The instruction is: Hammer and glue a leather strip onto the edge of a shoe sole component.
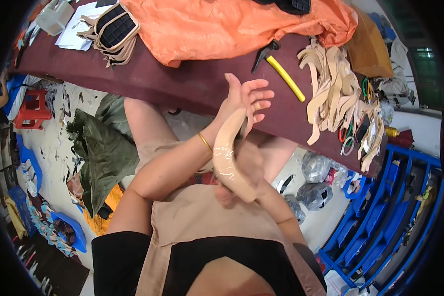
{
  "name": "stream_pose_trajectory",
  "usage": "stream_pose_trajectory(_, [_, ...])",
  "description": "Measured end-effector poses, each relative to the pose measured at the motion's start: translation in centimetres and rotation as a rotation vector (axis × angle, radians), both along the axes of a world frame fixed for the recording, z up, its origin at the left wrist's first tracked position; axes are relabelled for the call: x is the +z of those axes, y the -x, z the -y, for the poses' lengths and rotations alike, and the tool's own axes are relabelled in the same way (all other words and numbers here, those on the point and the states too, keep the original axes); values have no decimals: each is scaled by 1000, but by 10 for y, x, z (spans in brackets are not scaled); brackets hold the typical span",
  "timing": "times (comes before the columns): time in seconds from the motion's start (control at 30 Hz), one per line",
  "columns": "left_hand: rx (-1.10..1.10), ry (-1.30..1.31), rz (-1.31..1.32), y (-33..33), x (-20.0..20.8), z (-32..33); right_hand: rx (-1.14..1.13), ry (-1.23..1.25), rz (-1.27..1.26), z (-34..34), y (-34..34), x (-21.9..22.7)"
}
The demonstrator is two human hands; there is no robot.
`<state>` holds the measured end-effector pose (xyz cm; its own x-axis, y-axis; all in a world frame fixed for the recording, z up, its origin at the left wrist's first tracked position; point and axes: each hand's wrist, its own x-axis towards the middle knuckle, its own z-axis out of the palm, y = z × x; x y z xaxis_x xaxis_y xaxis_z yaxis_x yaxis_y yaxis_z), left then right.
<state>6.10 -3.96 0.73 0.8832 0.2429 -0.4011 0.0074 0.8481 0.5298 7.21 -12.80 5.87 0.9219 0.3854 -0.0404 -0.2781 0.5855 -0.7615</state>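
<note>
A curved, glossy beige piece (227, 155), like a flat strap cut-out, is held over my lap. My right hand (250, 162), smeared by motion, grips it from behind, and part of that hand is hidden by the piece. The upper end of the piece overlaps the heel of my left hand (242, 101); I cannot tell whether they touch. The fingers of my left hand are spread and nothing lies between them. A gold bangle (205, 142) circles my left wrist.
On the dark red table (192, 81) lie a yellow-handled hammer (285, 78), a heap of beige strips (338, 89), black-and-beige pieces (116, 32) and an orange sheet (222, 29). A blue rack (380, 217) stands right, a red stool (33, 108) left. Dark green sacking (103, 153) lies beside my left leg.
</note>
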Motion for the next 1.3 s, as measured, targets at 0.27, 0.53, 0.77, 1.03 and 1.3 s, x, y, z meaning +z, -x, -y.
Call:
stream_pose_trajectory(0.27, [228,-682,321,39,-5,-1,-74,-155,-286,10,-33,-7])
stream_pose_trajectory(0.53, [54,-431,189,40,-3,-4,-88,-56,-272,5,-26,-12])
stream_pose_trajectory(0.77, [-130,-456,98,39,1,-18,-114,286,872,37,-26,-58])
stream_pose_trajectory(1.03, [59,148,310,51,41,-42,371,813,496,45,-33,-31])
stream_pose_trajectory(1.3, [-53,-447,283,47,39,-31,836,881,432,36,-22,-40])
